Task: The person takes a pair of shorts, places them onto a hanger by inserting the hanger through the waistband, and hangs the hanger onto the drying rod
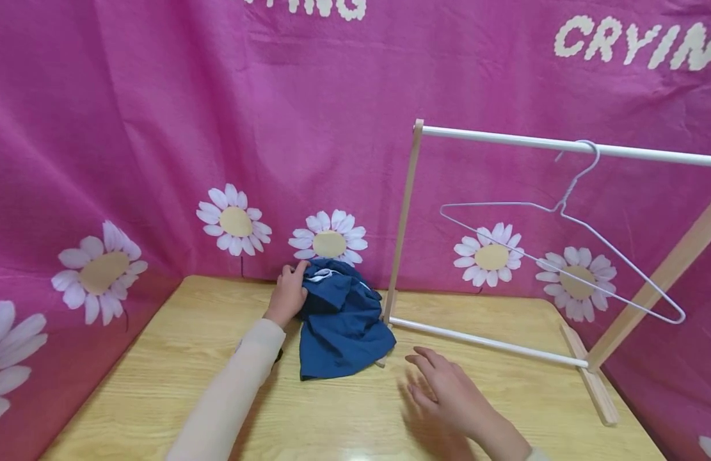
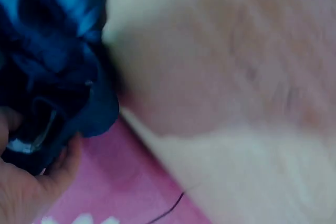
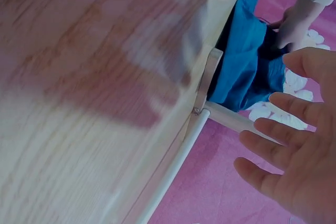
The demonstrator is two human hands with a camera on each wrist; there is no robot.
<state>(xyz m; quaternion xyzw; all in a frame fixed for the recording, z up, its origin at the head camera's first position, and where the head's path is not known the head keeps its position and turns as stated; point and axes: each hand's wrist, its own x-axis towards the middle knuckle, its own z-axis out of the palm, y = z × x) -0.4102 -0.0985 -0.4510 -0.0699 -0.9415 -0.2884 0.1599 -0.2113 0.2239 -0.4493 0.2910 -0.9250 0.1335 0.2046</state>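
A crumpled dark blue cloth garment (image 1: 346,342) lies on the wooden table against the left foot of the rack, with a white patch showing near its top. My left hand (image 1: 287,296) pinches the garment's upper left edge; the left wrist view shows thumb and fingers around the blue fabric (image 2: 58,72). To the right of the garment, my right hand (image 1: 450,390) hovers over the table, touching nothing. In the right wrist view the fingers of that hand (image 3: 299,140) are spread and relaxed, with the garment (image 3: 244,56) beyond them.
A rack with a white top rail (image 1: 505,137) and wooden posts stands at the right of the table (image 1: 217,320). One white wire hanger (image 1: 568,208) hangs from the rail. Behind is a pink curtain (image 1: 332,128) with daisies and lettering.
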